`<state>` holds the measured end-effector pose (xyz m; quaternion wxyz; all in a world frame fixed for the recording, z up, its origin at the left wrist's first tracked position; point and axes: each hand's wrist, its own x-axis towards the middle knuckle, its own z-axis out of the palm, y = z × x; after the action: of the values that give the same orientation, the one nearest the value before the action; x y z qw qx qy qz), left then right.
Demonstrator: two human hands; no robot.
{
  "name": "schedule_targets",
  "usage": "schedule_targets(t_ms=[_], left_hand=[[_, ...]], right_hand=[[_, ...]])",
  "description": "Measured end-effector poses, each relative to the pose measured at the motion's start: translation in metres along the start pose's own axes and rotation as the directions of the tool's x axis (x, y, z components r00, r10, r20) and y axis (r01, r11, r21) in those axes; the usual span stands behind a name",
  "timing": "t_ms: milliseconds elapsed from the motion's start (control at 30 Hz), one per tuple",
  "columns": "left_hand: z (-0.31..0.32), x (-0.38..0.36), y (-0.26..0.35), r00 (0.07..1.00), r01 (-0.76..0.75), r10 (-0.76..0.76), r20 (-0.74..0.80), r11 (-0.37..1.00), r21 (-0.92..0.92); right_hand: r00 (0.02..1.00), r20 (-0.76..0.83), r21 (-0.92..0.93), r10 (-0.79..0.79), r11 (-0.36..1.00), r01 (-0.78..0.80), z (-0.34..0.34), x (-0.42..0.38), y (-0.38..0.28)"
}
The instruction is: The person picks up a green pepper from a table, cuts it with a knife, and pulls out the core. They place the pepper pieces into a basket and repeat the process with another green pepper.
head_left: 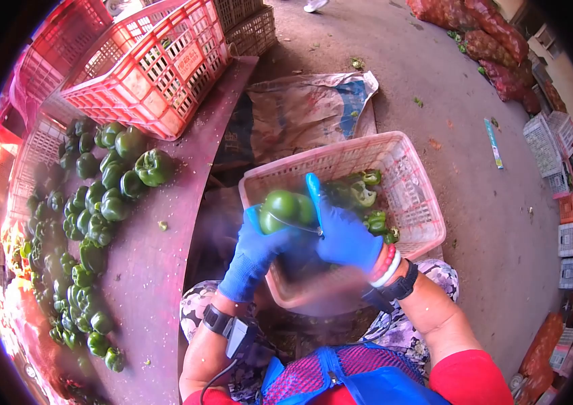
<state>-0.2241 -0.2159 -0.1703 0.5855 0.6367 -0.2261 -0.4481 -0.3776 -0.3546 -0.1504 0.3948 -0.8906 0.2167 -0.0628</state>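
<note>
In the head view, my left hand [259, 246], in a blue glove, is closed around a green bell pepper [285, 210] above the pink crate. My right hand [347, 236], gloved the same way, grips a small knife [319, 232]; its thin blade lies against the pepper's lower side, and most of its handle is hidden in the fist. The thumb of that hand points up beside the pepper. Below both hands, the pink plastic crate [428, 196] holds cut pepper pieces [364, 194], partly blurred.
To the left, many green bell peppers [114, 206] lie on a board [158, 250]. A red-pink crate [185, 64] stands at its far end. Beyond my crate lies a brown sack [293, 111]. Filled red net bags [489, 44] and stacked crates [543, 145] line the right side.
</note>
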Motion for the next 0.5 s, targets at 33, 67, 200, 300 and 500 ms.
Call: schedule_targets(t_ms=[33, 67, 200, 300, 500], left_hand=[[0.002, 0.000, 0.002, 0.999, -0.011, 0.014, -0.043, 0.996, 0.089], [0.004, -0.001, 0.003, 0.996, -0.016, 0.031, -0.082, 0.984, 0.179], [0.020, -0.011, 0.020, 0.946, -0.171, 0.289, -0.145, 0.827, 0.535], [0.011, -0.011, 0.015, 0.989, -0.078, 0.080, -0.126, 0.997, 0.027], [-0.011, -0.020, 0.015, 0.998, 0.063, -0.065, -0.004, 0.989, -0.134]], right_hand=[[0.999, -0.026, -0.009, 0.019, 1.000, -0.019, 0.010, 0.000, 0.006], [0.998, -0.052, -0.016, 0.039, 0.999, -0.040, 0.017, 0.000, 0.010], [0.972, 0.090, -0.041, 0.217, 0.976, -0.214, 0.027, 0.006, 0.012], [1.000, -0.001, 0.026, -0.027, 0.999, 0.027, 0.054, 0.011, 0.053], [0.969, 0.002, 0.083, -0.249, 0.965, 0.248, 0.037, 0.010, 0.042]])
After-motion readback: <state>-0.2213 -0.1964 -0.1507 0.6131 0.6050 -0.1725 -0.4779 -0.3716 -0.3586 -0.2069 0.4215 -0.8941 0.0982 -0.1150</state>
